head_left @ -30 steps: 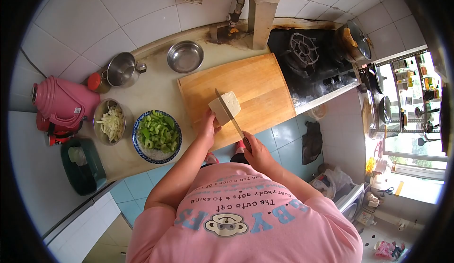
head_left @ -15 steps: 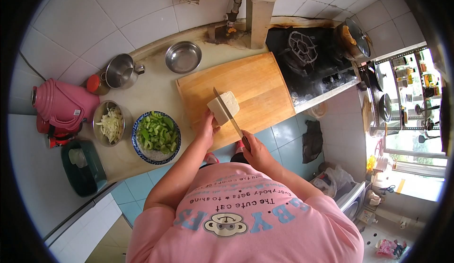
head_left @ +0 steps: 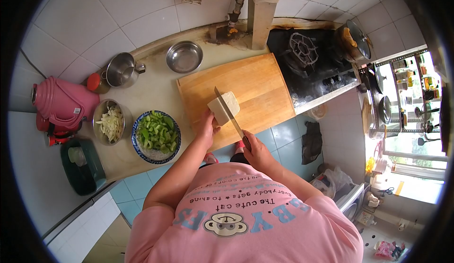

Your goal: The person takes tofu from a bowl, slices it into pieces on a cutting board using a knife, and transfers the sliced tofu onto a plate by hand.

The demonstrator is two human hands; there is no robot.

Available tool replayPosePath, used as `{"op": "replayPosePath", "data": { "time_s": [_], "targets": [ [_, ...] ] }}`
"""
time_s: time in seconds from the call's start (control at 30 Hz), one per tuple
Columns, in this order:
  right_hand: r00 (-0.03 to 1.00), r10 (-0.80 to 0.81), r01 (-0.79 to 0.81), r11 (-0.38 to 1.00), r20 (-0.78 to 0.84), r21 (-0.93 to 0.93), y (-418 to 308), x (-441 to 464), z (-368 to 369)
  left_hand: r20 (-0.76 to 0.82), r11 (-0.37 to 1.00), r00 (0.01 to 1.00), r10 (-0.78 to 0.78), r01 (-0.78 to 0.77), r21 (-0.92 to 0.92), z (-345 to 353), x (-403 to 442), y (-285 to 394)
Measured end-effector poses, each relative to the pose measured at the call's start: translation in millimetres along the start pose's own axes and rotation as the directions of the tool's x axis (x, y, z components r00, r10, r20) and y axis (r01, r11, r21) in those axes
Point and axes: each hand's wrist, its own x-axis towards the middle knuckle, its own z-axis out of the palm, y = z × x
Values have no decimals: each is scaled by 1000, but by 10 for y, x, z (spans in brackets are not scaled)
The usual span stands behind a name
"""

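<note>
A white block of tofu [head_left: 232, 102] lies on the wooden cutting board [head_left: 262, 85], near its left front part. Across its top runs the blade of a kitchen knife [head_left: 230, 112], slanting from upper left to lower right; how deep its edge sits I cannot tell. My right hand [head_left: 257, 150] is closed around the knife's handle at the board's front edge. At the block's near left side, my left hand [head_left: 206, 127] grips the tofu, its fingers partly hidden.
Left of the board stand a patterned bowl of chopped green vegetable [head_left: 156, 136], a metal bowl of pale slices [head_left: 110, 122] and a pink thermos [head_left: 66, 101]. Behind is a metal bowl [head_left: 184, 57]. A gas stove [head_left: 309, 59] with a lidded pot [head_left: 353, 40] adjoins the right.
The knife blade has shifted very slightly over the tofu. Both hands keep their hold, and the whole view has moved by a few pixels.
</note>
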Motion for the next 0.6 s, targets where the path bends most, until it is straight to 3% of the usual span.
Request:
{"op": "replayPosePath", "data": {
  "time_s": [0.6],
  "targets": [
    [999,33,-33,999,27,-1,-29,13,-16,3,1000,1000,-12,12,-2,20,-15,23]
  ]
}}
